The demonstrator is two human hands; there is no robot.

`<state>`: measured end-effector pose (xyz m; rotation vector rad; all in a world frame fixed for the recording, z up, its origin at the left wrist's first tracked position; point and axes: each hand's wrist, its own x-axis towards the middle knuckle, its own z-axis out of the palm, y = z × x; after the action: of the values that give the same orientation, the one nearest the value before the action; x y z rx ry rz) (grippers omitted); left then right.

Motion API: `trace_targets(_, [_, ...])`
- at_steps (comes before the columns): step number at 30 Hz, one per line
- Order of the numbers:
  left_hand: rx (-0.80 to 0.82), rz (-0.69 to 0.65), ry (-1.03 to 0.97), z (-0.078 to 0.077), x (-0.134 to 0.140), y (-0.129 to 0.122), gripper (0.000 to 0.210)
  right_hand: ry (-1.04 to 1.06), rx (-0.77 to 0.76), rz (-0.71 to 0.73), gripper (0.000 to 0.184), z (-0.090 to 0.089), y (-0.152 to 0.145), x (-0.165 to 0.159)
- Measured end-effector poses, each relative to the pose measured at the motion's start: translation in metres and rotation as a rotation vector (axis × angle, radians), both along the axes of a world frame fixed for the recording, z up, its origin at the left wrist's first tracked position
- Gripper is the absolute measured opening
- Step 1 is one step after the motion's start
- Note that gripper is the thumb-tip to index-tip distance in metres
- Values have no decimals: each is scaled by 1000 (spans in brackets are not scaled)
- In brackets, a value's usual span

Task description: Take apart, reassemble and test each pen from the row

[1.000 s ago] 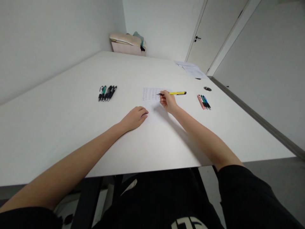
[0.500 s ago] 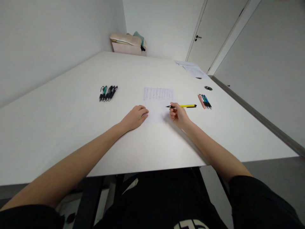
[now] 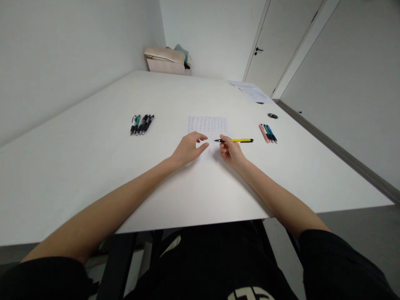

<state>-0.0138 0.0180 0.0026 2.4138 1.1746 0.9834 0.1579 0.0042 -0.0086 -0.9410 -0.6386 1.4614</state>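
Between thumb and fingers my right hand (image 3: 230, 151) grips a yellow and black pen (image 3: 242, 140). The pen lies nearly level, its tip pointing left over a white sheet of paper (image 3: 208, 124) that has rows of small print or writing on its upper part. My left hand (image 3: 189, 148) is over the sheet's left side, its thumb and fingers apart with nothing between them. The left fingertips are close to the pen tip but do not touch it.
Several black, white and green pens (image 3: 142, 125) lie in a row on the left of the white table (image 3: 93, 166). On the right are a pink item and several pens (image 3: 271, 134). More papers (image 3: 251, 91) lie at the far right, near a round cable hole (image 3: 272, 116).
My left hand has lifted from the sheet's left edge and moved right, toward the pen tip, thumb and fingers opening. My right hand with the pen has shifted slightly left.
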Motion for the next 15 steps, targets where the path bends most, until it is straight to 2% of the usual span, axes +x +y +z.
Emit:
trace_targets(3, [35, -36, -37, 5, 19, 2, 25, -18, 43, -4, 34, 0, 0, 0])
trace_targets(8, [21, -37, -82, 3, 35, 4, 16, -89, 72, -37, 39, 1, 1, 1])
trace_targets(11, [-90, 23, -173, 0, 40, 0, 15, -113, 24, -122, 35, 6, 1, 4])
trace_targets(15, [-324, 84, -282, -4, 46, -7, 13, 116, -41, -183, 33, 20, 3, 16])
